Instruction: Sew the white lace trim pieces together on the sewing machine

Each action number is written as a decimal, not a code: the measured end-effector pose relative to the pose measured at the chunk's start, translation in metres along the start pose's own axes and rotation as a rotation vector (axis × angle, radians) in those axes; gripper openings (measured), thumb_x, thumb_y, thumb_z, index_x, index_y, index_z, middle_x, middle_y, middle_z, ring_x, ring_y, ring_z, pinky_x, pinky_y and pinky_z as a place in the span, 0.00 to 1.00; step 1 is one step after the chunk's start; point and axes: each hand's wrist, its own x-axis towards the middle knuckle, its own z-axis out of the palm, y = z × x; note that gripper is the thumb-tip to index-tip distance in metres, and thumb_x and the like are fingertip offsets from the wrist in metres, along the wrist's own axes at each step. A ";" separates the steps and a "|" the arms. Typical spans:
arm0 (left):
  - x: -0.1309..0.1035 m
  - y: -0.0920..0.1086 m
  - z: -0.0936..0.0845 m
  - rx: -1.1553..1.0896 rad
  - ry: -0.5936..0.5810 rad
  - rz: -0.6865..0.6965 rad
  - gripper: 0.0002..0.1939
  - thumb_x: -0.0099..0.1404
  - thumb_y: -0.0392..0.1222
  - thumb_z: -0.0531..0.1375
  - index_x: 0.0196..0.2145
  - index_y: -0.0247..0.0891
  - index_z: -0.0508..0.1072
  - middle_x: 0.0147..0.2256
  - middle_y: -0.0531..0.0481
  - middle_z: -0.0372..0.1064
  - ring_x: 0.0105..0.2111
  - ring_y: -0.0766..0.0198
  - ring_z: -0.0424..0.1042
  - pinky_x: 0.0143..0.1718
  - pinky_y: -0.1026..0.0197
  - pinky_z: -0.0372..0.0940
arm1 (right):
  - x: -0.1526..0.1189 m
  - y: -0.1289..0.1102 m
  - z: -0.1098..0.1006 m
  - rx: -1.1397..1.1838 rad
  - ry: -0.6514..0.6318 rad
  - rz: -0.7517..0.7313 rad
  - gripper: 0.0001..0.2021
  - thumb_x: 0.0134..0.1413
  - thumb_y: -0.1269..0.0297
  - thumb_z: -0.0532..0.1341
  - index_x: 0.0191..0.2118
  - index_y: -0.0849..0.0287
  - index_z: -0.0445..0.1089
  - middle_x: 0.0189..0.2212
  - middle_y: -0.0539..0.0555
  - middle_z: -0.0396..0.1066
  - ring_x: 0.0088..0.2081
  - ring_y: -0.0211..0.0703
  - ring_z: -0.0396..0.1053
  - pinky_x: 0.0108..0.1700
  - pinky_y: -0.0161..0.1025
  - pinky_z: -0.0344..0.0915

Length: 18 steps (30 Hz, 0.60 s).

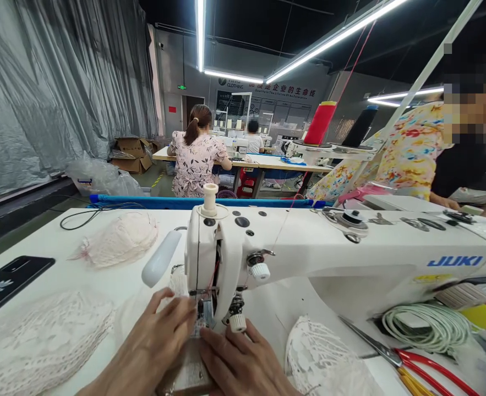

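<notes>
Two hands of ours flanked the presser foot of the sewing machine, left hand and right hand, fingers slightly spread; we couldn't tell whether they gripped anything. We had lace pieces on the tabletop to either side, scissors at right.

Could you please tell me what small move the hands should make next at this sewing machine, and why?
I would probably ease the bare right hand slightly back from the needle end of the white sewing machine with blue lettering, because its fingertips sit very close to it, with the bare left hand close by on the other side.
</notes>
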 end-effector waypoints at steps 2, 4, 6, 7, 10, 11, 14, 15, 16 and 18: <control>-0.002 0.008 -0.002 -0.042 0.058 0.015 0.12 0.68 0.34 0.48 0.39 0.36 0.70 0.35 0.50 0.71 0.33 0.64 0.68 0.45 0.55 0.55 | 0.001 0.000 -0.002 0.008 0.004 -0.008 0.30 0.65 0.50 0.34 0.37 0.62 0.69 0.37 0.54 0.73 0.28 0.40 0.62 0.30 0.40 0.54; -0.001 0.016 -0.004 -0.069 0.117 0.002 0.15 0.68 0.30 0.45 0.36 0.35 0.71 0.33 0.49 0.71 0.32 0.65 0.67 0.44 0.55 0.52 | 0.002 0.001 -0.004 -0.003 -0.007 -0.022 0.28 0.66 0.50 0.36 0.37 0.62 0.69 0.34 0.54 0.72 0.27 0.39 0.61 0.30 0.40 0.52; 0.002 0.022 -0.006 -0.072 0.160 -0.016 0.19 0.69 0.30 0.42 0.33 0.34 0.71 0.32 0.48 0.72 0.30 0.65 0.67 0.43 0.55 0.53 | 0.004 0.001 -0.006 -0.008 -0.009 -0.030 0.27 0.66 0.51 0.38 0.37 0.62 0.69 0.33 0.53 0.72 0.27 0.39 0.61 0.29 0.40 0.51; 0.003 0.024 -0.007 -0.071 0.177 -0.022 0.20 0.70 0.31 0.41 0.31 0.35 0.71 0.31 0.48 0.72 0.30 0.65 0.67 0.43 0.55 0.53 | 0.004 0.001 -0.006 -0.006 -0.005 -0.028 0.27 0.66 0.52 0.38 0.37 0.62 0.69 0.33 0.53 0.72 0.27 0.38 0.61 0.29 0.40 0.51; 0.006 0.026 -0.008 -0.077 0.208 -0.035 0.24 0.72 0.33 0.39 0.30 0.35 0.72 0.31 0.48 0.72 0.30 0.64 0.67 0.43 0.56 0.54 | 0.005 0.001 -0.007 0.008 -0.001 -0.016 0.28 0.67 0.53 0.35 0.37 0.62 0.69 0.32 0.53 0.72 0.27 0.38 0.61 0.28 0.40 0.50; 0.006 0.027 -0.007 -0.075 0.210 -0.043 0.24 0.72 0.33 0.39 0.31 0.35 0.72 0.31 0.48 0.72 0.31 0.64 0.66 0.43 0.57 0.54 | 0.005 0.001 -0.006 0.009 -0.001 -0.014 0.28 0.67 0.53 0.35 0.37 0.62 0.69 0.32 0.52 0.72 0.27 0.38 0.61 0.28 0.40 0.50; 0.002 0.026 -0.003 -0.051 0.204 -0.047 0.23 0.72 0.32 0.40 0.33 0.35 0.73 0.32 0.48 0.73 0.34 0.62 0.67 0.44 0.56 0.54 | 0.005 0.000 -0.006 0.007 0.006 -0.005 0.28 0.67 0.53 0.35 0.37 0.62 0.69 0.32 0.52 0.72 0.27 0.38 0.61 0.28 0.41 0.49; 0.000 0.026 -0.001 -0.043 0.196 -0.039 0.22 0.71 0.32 0.40 0.34 0.35 0.73 0.33 0.47 0.73 0.35 0.62 0.67 0.45 0.55 0.54 | 0.005 0.000 -0.006 0.006 0.015 -0.002 0.28 0.67 0.53 0.35 0.36 0.62 0.69 0.32 0.52 0.72 0.26 0.38 0.61 0.28 0.41 0.49; -0.002 0.026 0.001 -0.036 0.184 -0.028 0.21 0.71 0.31 0.41 0.35 0.34 0.73 0.34 0.47 0.73 0.36 0.61 0.67 0.46 0.54 0.53 | 0.005 0.000 -0.005 0.005 0.024 0.001 0.29 0.67 0.52 0.35 0.36 0.61 0.69 0.32 0.51 0.73 0.26 0.38 0.61 0.28 0.41 0.49; -0.006 0.026 0.003 -0.031 0.148 -0.016 0.19 0.70 0.30 0.43 0.36 0.33 0.73 0.36 0.46 0.73 0.37 0.61 0.67 0.47 0.53 0.52 | 0.006 0.000 -0.005 0.008 0.037 -0.002 0.29 0.67 0.52 0.35 0.35 0.61 0.69 0.32 0.50 0.73 0.26 0.38 0.61 0.28 0.40 0.49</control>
